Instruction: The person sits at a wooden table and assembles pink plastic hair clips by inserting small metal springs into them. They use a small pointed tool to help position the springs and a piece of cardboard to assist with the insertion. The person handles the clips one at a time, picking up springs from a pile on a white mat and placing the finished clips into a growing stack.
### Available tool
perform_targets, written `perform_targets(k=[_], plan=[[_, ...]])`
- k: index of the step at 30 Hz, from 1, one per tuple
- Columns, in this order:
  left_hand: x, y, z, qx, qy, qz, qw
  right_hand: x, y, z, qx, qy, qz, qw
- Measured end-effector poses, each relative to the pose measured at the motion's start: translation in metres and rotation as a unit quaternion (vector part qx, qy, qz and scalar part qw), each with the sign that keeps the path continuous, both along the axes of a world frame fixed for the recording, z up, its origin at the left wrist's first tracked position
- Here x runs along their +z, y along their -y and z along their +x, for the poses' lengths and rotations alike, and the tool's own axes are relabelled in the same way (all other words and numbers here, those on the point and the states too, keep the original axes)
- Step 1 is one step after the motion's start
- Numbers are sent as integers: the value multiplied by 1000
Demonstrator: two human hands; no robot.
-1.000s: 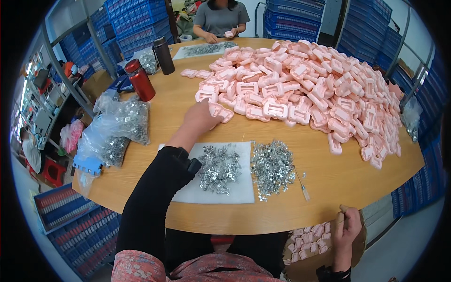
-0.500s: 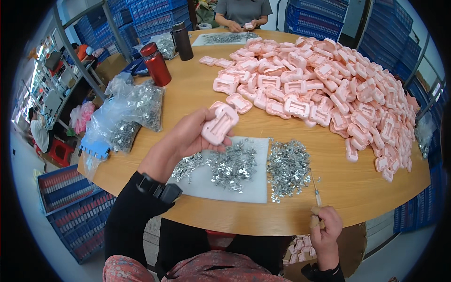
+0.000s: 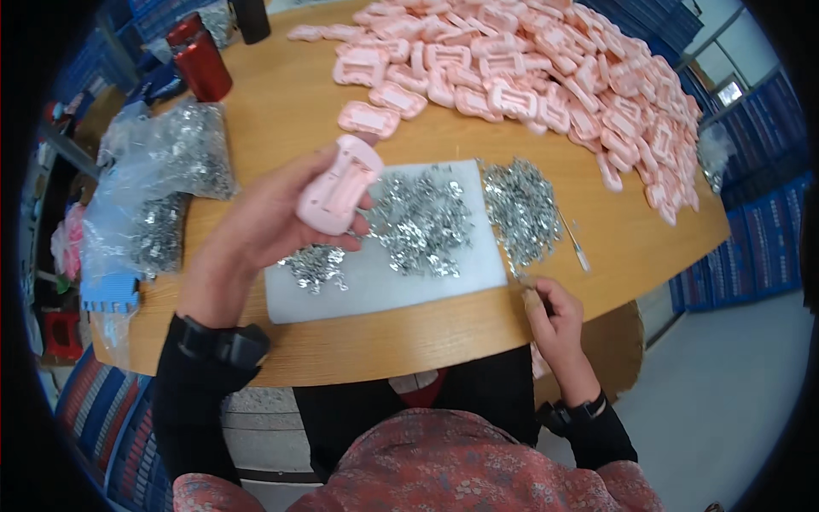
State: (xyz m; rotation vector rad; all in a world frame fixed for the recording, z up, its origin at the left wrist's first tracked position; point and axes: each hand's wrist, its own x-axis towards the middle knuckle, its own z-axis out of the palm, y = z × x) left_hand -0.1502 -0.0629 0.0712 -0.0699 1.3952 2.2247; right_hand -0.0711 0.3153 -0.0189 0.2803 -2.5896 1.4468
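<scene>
My left hand (image 3: 286,205) is closed around a pale pink plastic casing (image 3: 341,186). The casing has a long recess along its middle, tilted up toward me over the left side of a white foam sheet (image 3: 392,294). Small silver metal pieces (image 3: 422,226) lie heaped on that sheet, with a smaller heap (image 3: 316,266) under my left hand. My right hand (image 3: 556,320) pinches at the near end of another heap of silver pieces (image 3: 522,209) beside the sheet; what its fingertips hold is too small to make out. A thin-shafted tool with a pale handle (image 3: 582,256) lies right of that heap.
A large pile of pink casings (image 3: 512,64) covers the far right of the table (image 3: 281,102). At the left lie clear bags of metal pieces (image 3: 192,149), a red flask (image 3: 200,64), a dark bottle (image 3: 250,19) and a blue foam piece (image 3: 111,293). Blue crates (image 3: 751,239) stand beyond the table.
The view has tilted down, so the table sits higher and further left. My right hand has moved from below the tool to the near edge of the silver heap. My left hand still holds the casing.
</scene>
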Motion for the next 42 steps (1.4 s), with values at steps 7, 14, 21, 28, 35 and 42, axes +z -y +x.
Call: perform_targets(k=[7, 14, 21, 28, 35, 42], plan=[[4, 5, 30, -27, -20, 3, 999, 7, 6, -1, -15, 39, -48, 998], [0, -28, 97, 29, 1, 53, 998, 41, 35, -21, 89, -59, 84, 991], [-36, -79, 150, 87, 56, 129, 986, 36, 65, -56, 181, -174, 196, 948], [-48, -101, 155, 127, 68, 126, 982, 34, 53, -59, 176, -140, 184, 957], [-47, -130, 129, 206, 20, 33, 978, 43, 49, -42, 198, -157, 118, 960], [-54, -137, 108, 194, -72, 4, 978, 56, 59, -34, 228, -237, 148, 933]])
